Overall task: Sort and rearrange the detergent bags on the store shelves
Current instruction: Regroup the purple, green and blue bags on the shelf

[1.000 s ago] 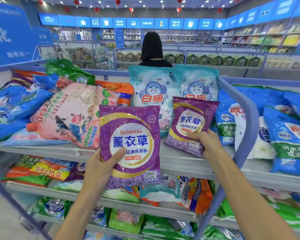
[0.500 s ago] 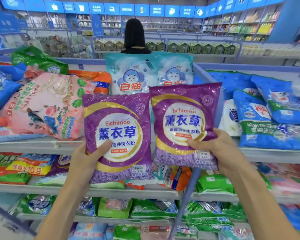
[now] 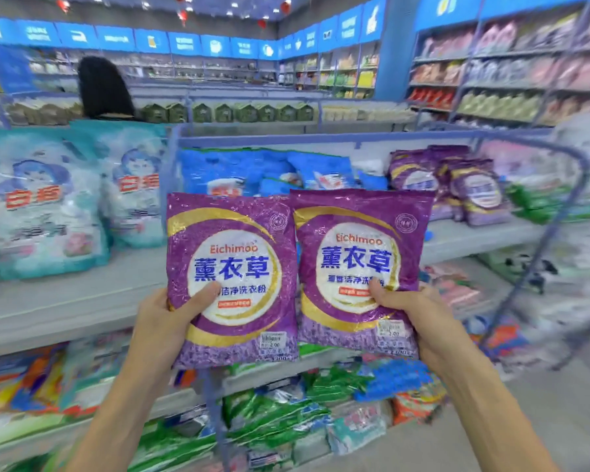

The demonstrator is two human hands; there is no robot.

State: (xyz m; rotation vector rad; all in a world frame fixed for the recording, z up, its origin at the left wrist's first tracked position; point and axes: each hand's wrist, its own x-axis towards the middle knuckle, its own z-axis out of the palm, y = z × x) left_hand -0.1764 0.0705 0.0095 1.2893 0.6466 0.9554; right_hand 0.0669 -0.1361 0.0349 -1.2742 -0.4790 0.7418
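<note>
left hand (image 3: 160, 321) and right hand (image 3: 423, 315) each pinch a purple bag's (image 3: 232, 281) lower edge; soft, light, slick film, powder shifts.

Left hand (image 3: 157, 321) and right hand (image 3: 430, 321) each grip an upright purple bag, left bag (image 3: 232, 281) and right bag (image 3: 358, 267), edges touching.

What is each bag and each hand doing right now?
Left purple bag: upright, in the air, gripped by the left hand.
Right purple bag: upright, in the air, gripped by the right hand.
Far purple bags: piled together, leaning.
Teal cat bags: standing on the shelf.
Blue bags: lying in a heap.
</note>
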